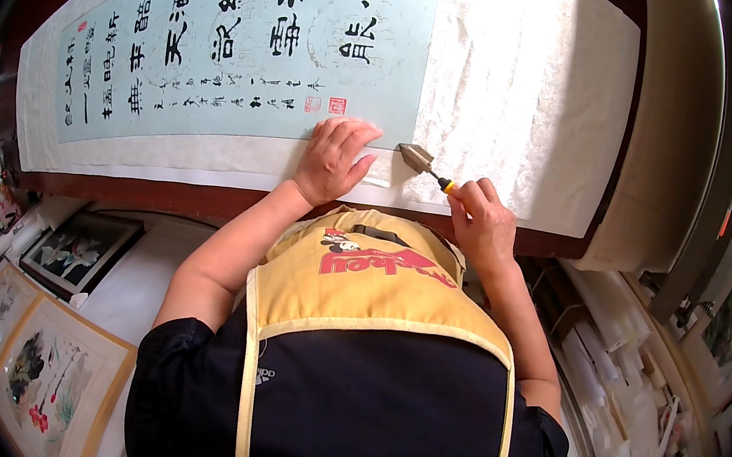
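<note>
A pale blue calligraphy sheet (252, 114) with black brushed characters and red seals lies on a larger white backing paper (493, 89). My left hand (330, 162) rests on the sheet's near edge, close to its right end. Its fingers are stretched out over the paper, and nothing shows under them. In my right hand (487, 223) is a small trowel-shaped metal tool (417, 158) with a black and yellow handle. The tool's pointed tip is at the near right corner of the blue sheet; whether it presses down cannot be told.
The papers lie on a dark red table (178, 197), whose near edge runs before my yellow apron (358, 292). Left of me are a dark-framed picture (80, 250) and a flower painting (51, 373). Paper rolls (591, 366) crowd the right, below a long metal rail (719, 180).
</note>
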The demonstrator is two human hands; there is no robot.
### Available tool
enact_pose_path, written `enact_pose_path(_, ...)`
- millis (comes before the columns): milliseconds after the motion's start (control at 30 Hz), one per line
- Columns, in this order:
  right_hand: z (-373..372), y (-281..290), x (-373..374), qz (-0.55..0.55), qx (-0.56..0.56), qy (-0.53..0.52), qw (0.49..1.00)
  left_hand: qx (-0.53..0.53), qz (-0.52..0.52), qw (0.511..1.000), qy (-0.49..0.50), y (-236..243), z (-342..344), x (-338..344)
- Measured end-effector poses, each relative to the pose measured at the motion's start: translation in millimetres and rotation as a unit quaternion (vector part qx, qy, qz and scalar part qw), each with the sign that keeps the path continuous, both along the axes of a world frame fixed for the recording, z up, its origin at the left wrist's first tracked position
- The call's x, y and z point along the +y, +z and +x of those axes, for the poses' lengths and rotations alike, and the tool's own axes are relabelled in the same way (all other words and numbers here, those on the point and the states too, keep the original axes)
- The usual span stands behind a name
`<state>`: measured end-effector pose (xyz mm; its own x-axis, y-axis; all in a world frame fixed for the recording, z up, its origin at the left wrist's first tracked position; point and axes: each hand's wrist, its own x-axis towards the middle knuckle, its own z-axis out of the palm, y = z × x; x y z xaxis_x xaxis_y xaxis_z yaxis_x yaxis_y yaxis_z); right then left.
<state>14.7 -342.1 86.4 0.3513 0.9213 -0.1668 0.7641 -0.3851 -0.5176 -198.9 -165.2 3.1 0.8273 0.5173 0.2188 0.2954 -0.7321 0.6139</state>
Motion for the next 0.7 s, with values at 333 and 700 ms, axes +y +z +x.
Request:
enact_pose_path(333, 6.8, 0.0, 32.2, 0.004, 0.005, -0.036, 0.999, -0.001, -0.001, 1.0, 0.0, -1.3, 0.2, 0.4)
enact_pose_path(700, 18.4, -6.0, 69.2, 0.019, 0.003, -0.086, 0.996, 0.0, -0.019, 1.0, -0.001, 1.2, 0.3, 1.3)
